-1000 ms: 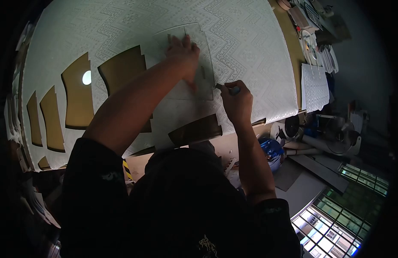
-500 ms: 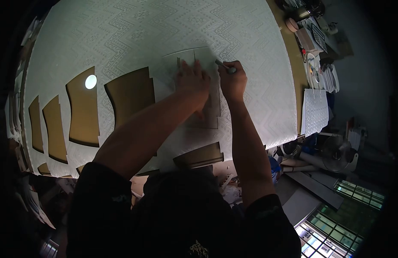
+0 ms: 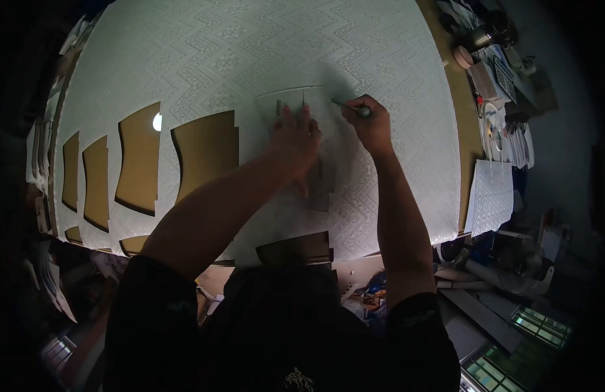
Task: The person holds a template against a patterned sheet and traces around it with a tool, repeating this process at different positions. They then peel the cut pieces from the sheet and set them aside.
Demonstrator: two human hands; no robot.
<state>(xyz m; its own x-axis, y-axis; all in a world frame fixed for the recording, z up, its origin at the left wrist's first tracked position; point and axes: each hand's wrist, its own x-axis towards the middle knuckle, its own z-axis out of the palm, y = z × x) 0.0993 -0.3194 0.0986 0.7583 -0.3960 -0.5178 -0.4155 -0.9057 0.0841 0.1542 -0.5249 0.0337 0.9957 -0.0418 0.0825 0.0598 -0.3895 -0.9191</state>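
White sheet material [image 3: 394, 189] with an embossed zigzag pattern covers the table. My left hand [image 3: 294, 140] presses down on a clear, flat template [image 3: 320, 199], fingers spread and holding nothing. Dark lines run along parts of the template's outline, including a curved far edge. To its right, my right hand [image 3: 374, 124] is closed around a slim knife [image 3: 349, 106], whose tip points left toward the template's upper right corner. The tip itself is too small to make out clearly. Left of my arm, curved cut-outs [image 3: 207, 147] in the sheet bare the brown surface below.
Another cut-out [image 3: 296, 249] lies at the near edge. Along the right side are a brown table edge [image 3: 471, 134], a round container [image 3: 463, 57], papers [image 3: 516, 144] and a patterned white sheet [image 3: 492, 193]. A fan [image 3: 521, 261] stands beyond the table at right.
The camera view has shifted, so the table appears farther right. My right hand with the knife has moved slightly right, away from the template. My left hand stays pressed on the template.
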